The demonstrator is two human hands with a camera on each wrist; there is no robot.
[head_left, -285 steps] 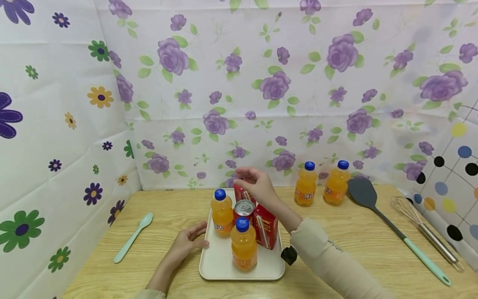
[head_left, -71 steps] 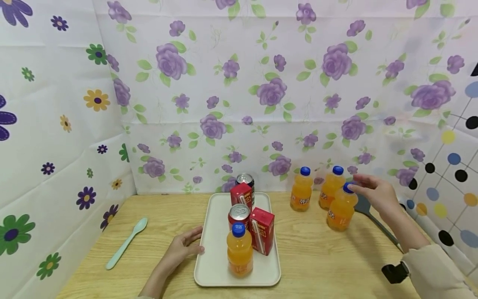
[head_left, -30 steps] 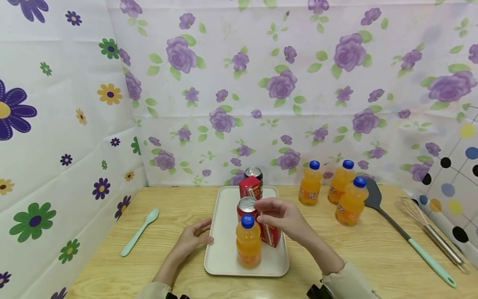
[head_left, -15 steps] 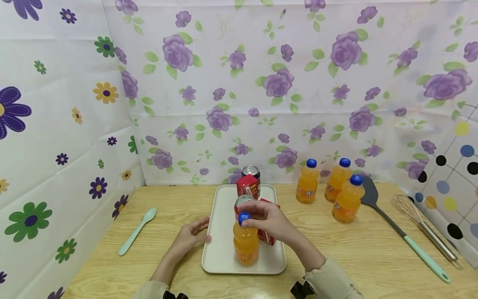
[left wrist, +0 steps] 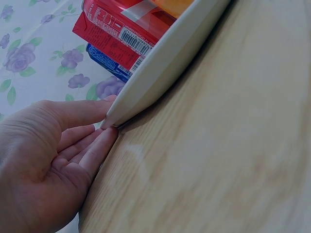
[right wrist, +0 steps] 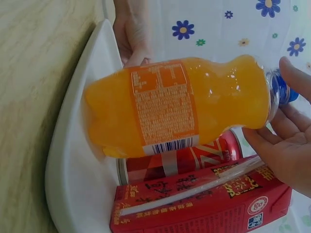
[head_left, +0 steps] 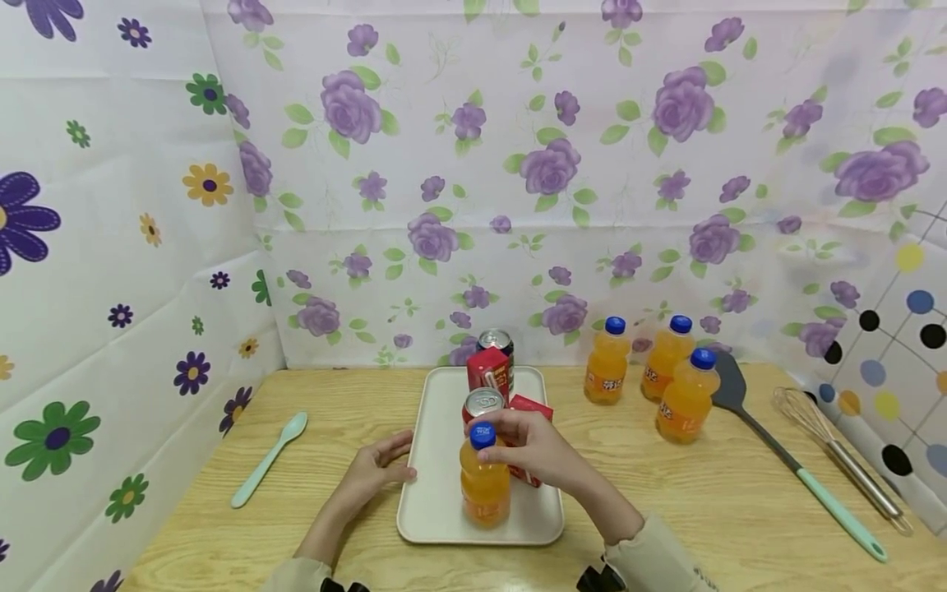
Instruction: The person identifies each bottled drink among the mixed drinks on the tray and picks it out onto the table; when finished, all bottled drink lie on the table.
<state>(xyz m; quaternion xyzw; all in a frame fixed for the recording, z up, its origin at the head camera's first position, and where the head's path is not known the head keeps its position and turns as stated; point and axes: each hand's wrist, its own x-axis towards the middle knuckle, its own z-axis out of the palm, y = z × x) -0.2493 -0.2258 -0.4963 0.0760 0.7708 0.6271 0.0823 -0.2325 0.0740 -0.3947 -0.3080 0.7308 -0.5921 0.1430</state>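
A beige tray lies on the wooden table. My left hand pinches its left rim, thumb on top and fingertips at the underside in the left wrist view. On the tray's front part stands an orange-drink bottle with a blue cap. My right hand grips that bottle around its neck, just below the cap; in the right wrist view the bottle appears upright on the tray. Behind it stand a red can, a red drink carton partly hidden by my hand, another red carton and a dark can.
Three orange-drink bottles stand at the back right, one nearer than the left one and the middle one. A spatula and a whisk lie far right. A mint spoon lies left. Flowered cloth hangs behind.
One bottle has gone from the tray's left side to beside the two at the back right. My right hand has come back and taken hold of the front bottle's neck. My left hand stays at the tray.
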